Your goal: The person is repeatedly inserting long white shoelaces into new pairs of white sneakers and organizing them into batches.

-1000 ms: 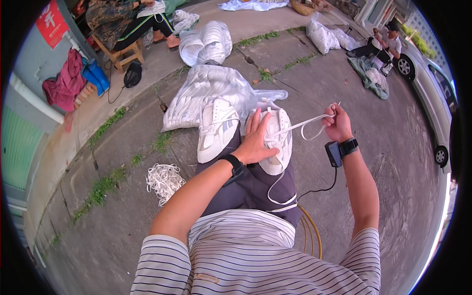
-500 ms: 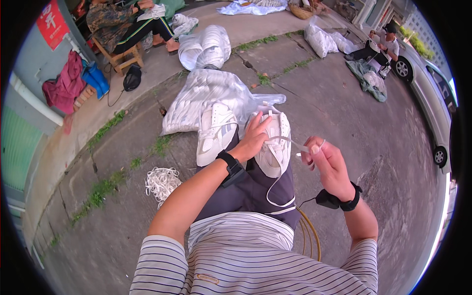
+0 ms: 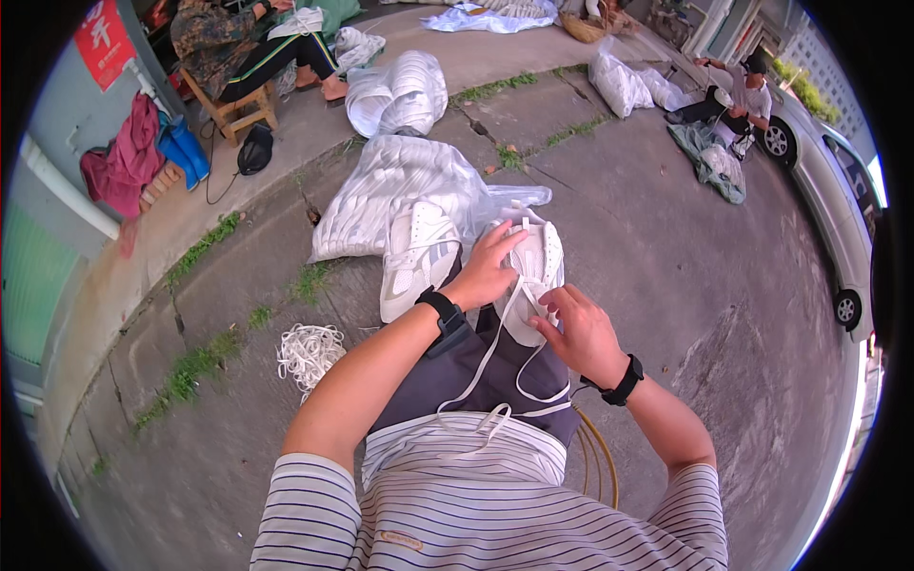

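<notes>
A white sneaker (image 3: 539, 249) with grey trim rests on my knees, its toe toward me. My left hand (image 3: 483, 273) grips its left side, fingertips at the collar and tongue. A loose white shoelace (image 3: 486, 360) runs from the shoe down over my dark trousers into my lap. My right hand (image 3: 583, 335) is at the shoe's right side near the toe, thumb and fingers bent but apart, with no lace visible between them. The matching sneaker (image 3: 416, 269) lies to the left, laced across.
Beyond the shoes lies a clear plastic bag (image 3: 405, 181) packed with white shoes. A heap of white laces (image 3: 309, 355) is left of my legs. Yellow tubing (image 3: 600, 447) curves by my right hip. Other people sit at the far left and right; a silver car (image 3: 838, 219) stands at right.
My right hand has moved left and down from beside the shoe to its side, letting go of the lace it was pulling. That lace end now hangs over my lap. My left hand stays put.
</notes>
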